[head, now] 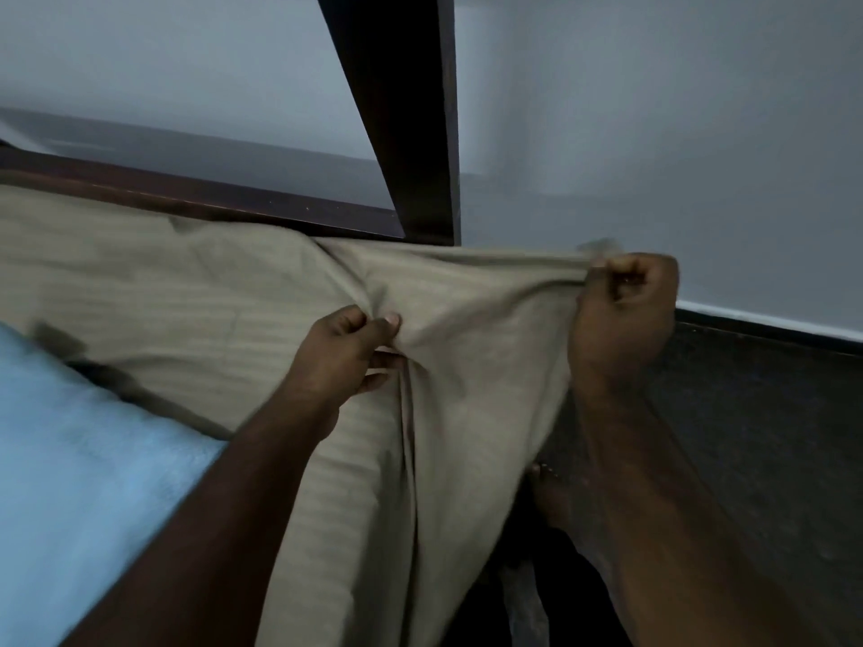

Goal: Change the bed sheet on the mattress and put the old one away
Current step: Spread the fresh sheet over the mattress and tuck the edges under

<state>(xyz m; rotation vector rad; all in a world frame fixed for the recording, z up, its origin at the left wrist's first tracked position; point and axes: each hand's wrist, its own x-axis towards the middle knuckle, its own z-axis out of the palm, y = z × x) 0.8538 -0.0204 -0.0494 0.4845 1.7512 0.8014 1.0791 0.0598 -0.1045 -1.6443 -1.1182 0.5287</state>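
Observation:
A beige striped bed sheet [196, 291] lies over the mattress corner and hangs down its side. My left hand [348, 352] pinches a fold of the sheet on the corner's top. My right hand [623, 315] grips the sheet's edge and holds it stretched out beyond the corner, over the floor. The sheet is taut between both hands. A light blue cloth [79, 459] covers the bed surface at the lower left. The mattress itself is hidden under the fabric.
A dark wooden bed post [406, 109] rises just behind the corner, joined to a dark rail [187, 193] along the bed's far edge. Grey walls stand behind. Dark floor [756, 436] lies to the right, with my bare foot [555, 497] beside the bed.

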